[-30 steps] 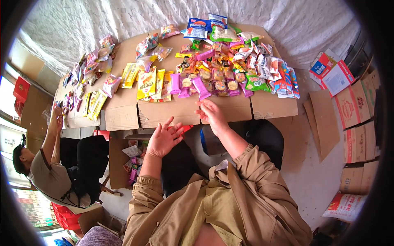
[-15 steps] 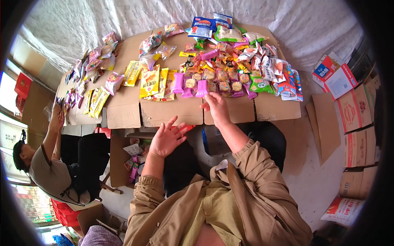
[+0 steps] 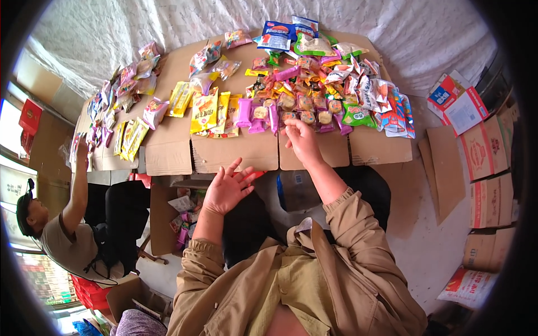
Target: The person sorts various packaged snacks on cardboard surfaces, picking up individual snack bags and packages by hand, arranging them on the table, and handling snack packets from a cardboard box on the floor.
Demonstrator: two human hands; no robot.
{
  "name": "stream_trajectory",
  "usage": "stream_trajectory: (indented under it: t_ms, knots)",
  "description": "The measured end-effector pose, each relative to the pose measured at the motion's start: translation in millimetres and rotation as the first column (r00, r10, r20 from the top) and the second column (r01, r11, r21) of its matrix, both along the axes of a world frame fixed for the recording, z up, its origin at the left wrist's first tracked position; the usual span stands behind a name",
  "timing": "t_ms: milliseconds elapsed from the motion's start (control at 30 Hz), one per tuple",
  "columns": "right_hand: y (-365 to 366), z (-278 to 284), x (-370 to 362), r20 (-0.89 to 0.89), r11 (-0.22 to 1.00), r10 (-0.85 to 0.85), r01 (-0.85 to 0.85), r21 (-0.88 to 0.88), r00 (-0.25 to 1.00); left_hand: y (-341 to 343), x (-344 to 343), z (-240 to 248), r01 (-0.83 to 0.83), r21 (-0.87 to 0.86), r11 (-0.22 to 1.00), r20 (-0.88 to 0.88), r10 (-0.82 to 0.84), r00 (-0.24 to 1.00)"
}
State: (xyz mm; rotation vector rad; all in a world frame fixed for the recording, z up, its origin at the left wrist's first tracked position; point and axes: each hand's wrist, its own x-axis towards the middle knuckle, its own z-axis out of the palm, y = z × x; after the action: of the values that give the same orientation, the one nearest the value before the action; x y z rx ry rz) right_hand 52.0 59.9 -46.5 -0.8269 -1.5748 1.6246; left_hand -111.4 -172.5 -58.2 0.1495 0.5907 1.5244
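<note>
Risk sits at the right hand [image 3: 304, 143]: fingers loosely curled, thumb apart, nothing visible in the grasp, fingertips close to the slim purple packet [image 3: 273, 119] at the front of the snack heap [image 3: 305, 84]. Contact: cannot tell. A careless brush could topple that packet or scatter the round wrapped snacks [image 3: 324, 117] beside it; wrappers look slick, pile looks loose. Left hand [image 3: 228, 189] palm up, fingers spread, empty, by the near edge; anything nudged over there would probably drop past it. Yellow packets [image 3: 204, 111] overlap and might slide if bumped.

Surface: table topped with brown cardboard [image 3: 235, 155], dark gaps between its front flaps, which could catch a wrapper. Wrinkled white sheeting [image 3: 252, 14] behind. Open carton [image 3: 163, 218] of packets below, left. Co-worker [image 3: 78, 246] seated at left, arm out to the table's far left end. Right side: stacked cartons [image 3: 483, 143], loose cardboard sheet [image 3: 445, 171], pale floor [image 3: 414, 269].
</note>
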Motion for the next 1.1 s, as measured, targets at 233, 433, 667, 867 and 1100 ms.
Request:
stream_trajectory:
  t_ms: [233, 433, 667, 867, 1100]
  knots:
    - [-17.6, -0.6, -5.5, 0.085, 0.950, 0.111, -0.131, 0.284, 0.990, -7.3, -2.5, -0.9, -0.016, 0.019, 1.000, 0.010, 0.016, 1.000]
    - [-10.4, -1.1, -13.5, 0.036, 0.812, -0.056, 0.025, 0.583, 0.998, -9.1, -2.6, 0.0, -0.004, 0.019, 1.000, 0.000, 0.004, 1.000]
    - [3.3, -11.3, -16.2, -0.026, 0.940, 0.103, -0.089, 0.330, 0.994, 0.7, -3.3, -0.4, -0.009, -0.016, 1.000, 0.007, 0.009, 1.000]
    - [-1.1, 3.2, 0.3, -0.029, 0.947, 0.305, -0.300, 0.116, 0.952, 6.6, -1.8, 0.0, 0.003, -0.026, 1.000, 0.009, -0.003, 1.000]
    - [15.5, 45.1, 92.9, 0.081, 0.948, 0.264, -0.274, 0.163, 0.961, -16.0, -5.1, -1.7, -0.025, 0.013, 1.000, 0.032, 0.025, 0.999]
